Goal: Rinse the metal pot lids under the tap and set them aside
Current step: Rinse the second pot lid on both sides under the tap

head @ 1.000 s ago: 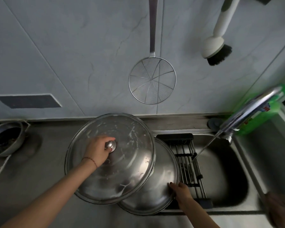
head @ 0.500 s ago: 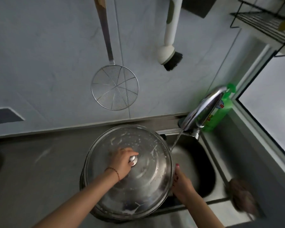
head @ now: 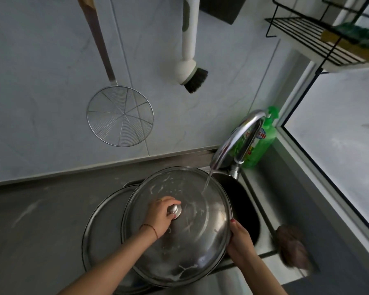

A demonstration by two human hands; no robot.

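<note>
A large metal pot lid (head: 192, 248), streaked with white suds, is held over the sink (head: 246, 211). My left hand (head: 161, 216) grips its round knob (head: 175, 210). My right hand (head: 240, 239) holds the lid's right rim. A thin stream of water from the curved tap (head: 237, 139) lands on the lid's upper right part. A second metal lid (head: 102, 233) lies underneath to the left, partly hidden by the top lid.
A green soap bottle (head: 260, 141) stands behind the tap. A brown scrubber (head: 292, 245) rests on the sink's right edge. A wire skimmer (head: 119, 116) and a dish brush (head: 190, 75) hang on the wall. A black wire shelf (head: 320, 33) sits upper right.
The soapy lid has moved right, off the second lid and under the running water. My right hand shifted from the lower lid's rim to the top lid's rim.
</note>
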